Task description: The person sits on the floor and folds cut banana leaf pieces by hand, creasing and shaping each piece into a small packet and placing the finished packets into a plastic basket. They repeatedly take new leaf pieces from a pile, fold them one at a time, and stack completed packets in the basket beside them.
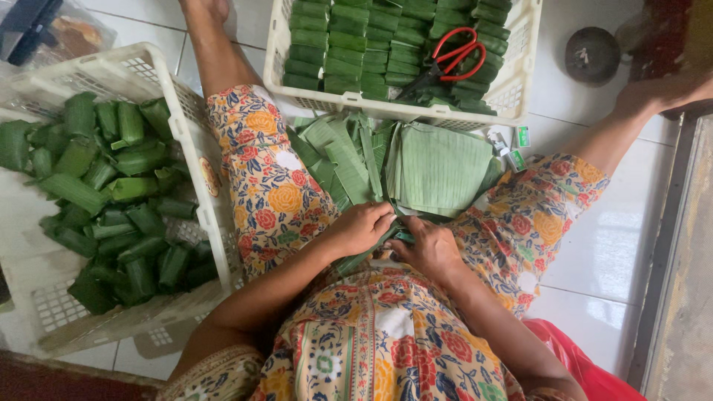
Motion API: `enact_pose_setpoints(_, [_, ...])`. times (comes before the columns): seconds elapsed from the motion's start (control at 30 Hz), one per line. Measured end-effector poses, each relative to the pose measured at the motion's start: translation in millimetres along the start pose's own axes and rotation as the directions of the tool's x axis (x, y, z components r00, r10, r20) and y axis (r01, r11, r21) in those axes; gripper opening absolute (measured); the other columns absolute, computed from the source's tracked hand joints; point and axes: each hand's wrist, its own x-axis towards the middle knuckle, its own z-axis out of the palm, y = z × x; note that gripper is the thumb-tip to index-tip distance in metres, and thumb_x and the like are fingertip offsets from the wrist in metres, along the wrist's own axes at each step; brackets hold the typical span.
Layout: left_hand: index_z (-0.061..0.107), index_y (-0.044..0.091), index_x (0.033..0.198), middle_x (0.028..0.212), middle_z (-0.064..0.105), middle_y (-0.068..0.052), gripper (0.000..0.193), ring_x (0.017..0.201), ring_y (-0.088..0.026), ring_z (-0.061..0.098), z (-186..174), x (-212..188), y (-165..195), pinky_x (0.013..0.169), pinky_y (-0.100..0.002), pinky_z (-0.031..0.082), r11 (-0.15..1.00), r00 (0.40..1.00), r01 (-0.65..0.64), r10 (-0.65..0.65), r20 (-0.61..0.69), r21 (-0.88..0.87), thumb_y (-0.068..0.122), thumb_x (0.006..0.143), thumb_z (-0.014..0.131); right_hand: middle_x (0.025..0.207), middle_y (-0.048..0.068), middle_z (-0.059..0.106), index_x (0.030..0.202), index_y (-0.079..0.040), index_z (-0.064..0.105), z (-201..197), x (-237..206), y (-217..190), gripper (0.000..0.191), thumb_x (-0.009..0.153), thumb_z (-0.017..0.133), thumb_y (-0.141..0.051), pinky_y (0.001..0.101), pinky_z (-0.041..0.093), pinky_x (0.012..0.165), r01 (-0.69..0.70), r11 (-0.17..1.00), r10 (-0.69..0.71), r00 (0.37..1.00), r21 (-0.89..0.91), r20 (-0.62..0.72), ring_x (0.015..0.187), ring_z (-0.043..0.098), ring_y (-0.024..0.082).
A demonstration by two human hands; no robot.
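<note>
Here both hands are closed on one leaf parcel in the lap: the left hand (364, 226) pinches its end, the right hand (431, 249) clamps the fold. The parcel (371, 252), mostly hidden, lies at six o'clock from the stacked banana leaves (438, 167). Firm, even pressure probably suits best; the wrap should stay tight while the ends are tucked.

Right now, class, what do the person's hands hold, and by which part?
Both hands, left hand and right hand, grip a green leaf-wrapped parcel between them in the lap; the exact part is hidden by fingers.
</note>
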Motion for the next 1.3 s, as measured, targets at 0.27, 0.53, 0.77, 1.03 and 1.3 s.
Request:
enact_pose_setpoints(0.27, [0.06, 0.005, 0.099, 0.085, 0.068, -0.021, 0.023, 0.082, -0.043, 0.066, 23, -3, -32, 0.07, -0.05, 0.05, 0.999, 0.997, -0.034, 0.033, 0.076, 0.022, 0.027, 0.104, 0.057, 0.076, 0.021, 0.07, 0.101, -0.005, 0.06, 22, -8, 9, 0.037, 0.092, 0.074, -0.037, 0.0502, 0.055, 0.061, 0.049, 0.995, -0.046, 0.999, -0.089, 0.029, 0.069, 0.07, 0.041])
enact_pose_setpoints(0.53, [0.067, 0.006, 0.121, 0.091, 0.075, -0.012, 0.029, 0.08, -0.023, 0.071, 42, 5, -79, 0.074, -0.038, 0.057, 0.936, 0.98, 0.172, -0.133, 0.146, -0.307, 0.027, 0.107, 0.052, 0.116, 0.019, 0.067, 0.147, 0.001, 0.048, 3, -3, 18, 0.05, 0.105, 0.061, -0.022, 0.0379, 0.055, 0.087, 0.154, 0.833, -0.051, 0.978, 0.531, -0.203, 0.099, 0.069, 0.027])
enact_pose_setpoints(0.77, [0.051, 0.012, 0.147, 0.129, 0.065, -0.009, 0.055, 0.112, -0.023, 0.067, -3, 21, -57, 0.088, -0.041, 0.061, 0.457, 0.871, 0.487, -0.194, 0.451, -0.745, 0.041, 0.099, 0.055, 0.092, 0.005, 0.075, 0.135, -0.007, 0.062, 11, 8, 29, 0.045, 0.091, 0.076, -0.004, 0.0263, 0.057, 0.078, -0.2, 0.809, 0.337, 0.928, 0.553, -0.158, 0.083, 0.068, 0.01])
enact_pose_setpoints(1.03, [0.042, -0.002, 0.148, 0.136, 0.064, -0.02, 0.066, 0.126, -0.031, 0.063, -6, 18, -7, 0.106, -0.042, 0.054, 0.735, 0.999, 0.015, -0.03, -0.011, -0.678, 0.031, 0.099, 0.07, 0.087, 0.002, 0.07, 0.135, -0.007, 0.06, 11, -8, 17, 0.049, 0.087, 0.072, -0.003, 0.0267, 0.056, 0.065, -0.347, 0.693, 0.496, 0.865, 0.632, -0.069, 0.072, 0.064, 0.009])
enact_pose_setpoints(1.3, [0.045, -0.001, 0.133, 0.113, 0.07, -0.02, 0.057, 0.101, -0.029, 0.073, 16, 4, 4, 0.085, -0.042, 0.058, 0.939, 0.99, -0.11, 0.076, -0.115, -0.325, 0.018, 0.088, 0.075, 0.081, 0.003, 0.069, 0.113, -0.003, 0.063, 13, -25, 23, 0.019, 0.1, 0.068, -0.015, 0.025, 0.052, 0.059, -0.317, 0.628, 0.37, 0.925, 0.711, 0.085, 0.068, 0.062, 0.008])
